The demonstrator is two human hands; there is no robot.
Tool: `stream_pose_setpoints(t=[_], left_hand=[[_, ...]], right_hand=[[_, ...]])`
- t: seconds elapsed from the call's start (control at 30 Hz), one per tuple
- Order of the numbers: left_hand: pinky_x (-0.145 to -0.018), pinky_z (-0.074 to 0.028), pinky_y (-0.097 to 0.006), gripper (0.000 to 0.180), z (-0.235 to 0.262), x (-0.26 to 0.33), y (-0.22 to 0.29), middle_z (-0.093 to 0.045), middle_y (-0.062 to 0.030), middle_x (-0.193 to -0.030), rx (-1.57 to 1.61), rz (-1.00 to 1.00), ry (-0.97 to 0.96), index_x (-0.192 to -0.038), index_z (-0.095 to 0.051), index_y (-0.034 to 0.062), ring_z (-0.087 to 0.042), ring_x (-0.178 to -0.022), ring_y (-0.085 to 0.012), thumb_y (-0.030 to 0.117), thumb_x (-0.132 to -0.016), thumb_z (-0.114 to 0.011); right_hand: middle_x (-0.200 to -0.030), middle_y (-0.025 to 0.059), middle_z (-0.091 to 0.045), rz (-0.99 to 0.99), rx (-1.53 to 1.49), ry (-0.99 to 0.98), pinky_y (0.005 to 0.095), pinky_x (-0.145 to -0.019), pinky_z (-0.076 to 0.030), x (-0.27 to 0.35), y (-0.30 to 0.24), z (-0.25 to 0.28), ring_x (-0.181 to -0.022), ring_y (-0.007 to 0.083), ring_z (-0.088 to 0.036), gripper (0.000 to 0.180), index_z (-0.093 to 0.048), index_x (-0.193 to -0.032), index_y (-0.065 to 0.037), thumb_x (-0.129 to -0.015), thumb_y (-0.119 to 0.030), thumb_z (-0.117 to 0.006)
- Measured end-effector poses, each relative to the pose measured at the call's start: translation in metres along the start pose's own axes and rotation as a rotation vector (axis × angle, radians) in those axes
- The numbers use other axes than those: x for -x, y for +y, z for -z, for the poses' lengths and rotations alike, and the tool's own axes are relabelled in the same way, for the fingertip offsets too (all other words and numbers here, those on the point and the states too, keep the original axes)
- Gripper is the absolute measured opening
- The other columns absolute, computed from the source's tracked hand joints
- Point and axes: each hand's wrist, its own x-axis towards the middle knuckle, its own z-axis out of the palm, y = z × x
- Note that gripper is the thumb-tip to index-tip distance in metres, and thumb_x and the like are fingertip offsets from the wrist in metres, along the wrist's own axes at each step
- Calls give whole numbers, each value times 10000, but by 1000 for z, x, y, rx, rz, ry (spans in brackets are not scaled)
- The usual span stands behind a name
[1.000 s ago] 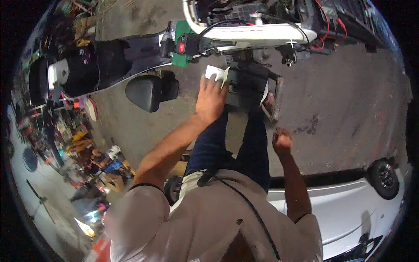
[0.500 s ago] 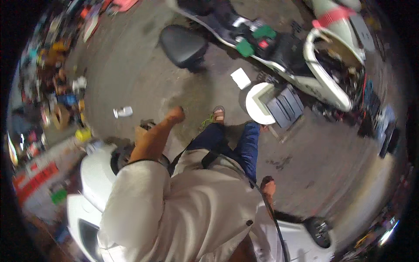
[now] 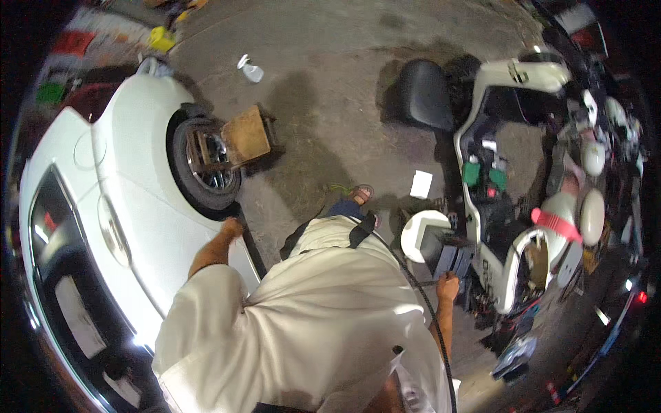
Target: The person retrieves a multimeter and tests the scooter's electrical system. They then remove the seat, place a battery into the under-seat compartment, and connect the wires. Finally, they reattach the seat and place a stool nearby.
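My left hand hangs beside the white car, just below its black-tyred wheel; its fingers are too blurred to read. At my right side, my right hand is closed. A thin dark thing shows at its fingers, too small to name. Close to that hand are a dark grey ribbed panel and a round white seat or lid. A partly stripped white scooter with bare inner parts stands further right.
A small wooden stool stands against the wheel. Further off, a white spray bottle lies on the floor. A black scooter seat rests near the scooter, and a white rectangular piece lies on the floor.
My view has swung left, so the car and its wheel now show fully. My left hand has come back toward the car; my right hand now appears beside the ribbed panel.
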Motion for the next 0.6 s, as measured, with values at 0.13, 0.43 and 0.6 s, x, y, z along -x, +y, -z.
stream_pose_setpoints(t=[0.13, 0.43, 0.6], left_hand=[[-739, -508, -411, 206, -75, 23, 70, -657, -99, -902, 63, -293, -16, -832, -678, 101, -625, -906, -299, 268, -717, -636], [-759, -502, -393, 199, -135, -34, 79, -656, -38, -887, -382, -1274, 5, -874, -668, 150, -622, -885, -263, 290, -735, -644], [-630, -496, -377, 212, -171, -3, 31, -590, -62, -986, 196, -340, -26, -942, -602, 122, -607, -824, -234, 208, -752, -562]], right_hand=[[-897, 261, -617, 158, -47, -55, 477, -731, -474, -81, -76, 15, -859, 441, -593, 315, -636, -916, 7, -806, -269, -534], [-836, 196, -663, 364, 42, -530, 419, -751, -471, -123, -171, -31, -854, 378, -627, 465, -684, -861, -25, -895, -435, -468], [-618, 176, -586, 574, 88, -407, 447, -588, -437, -188, -188, -75, -603, 324, -580, 552, -634, -776, 10, -926, -469, -405]])
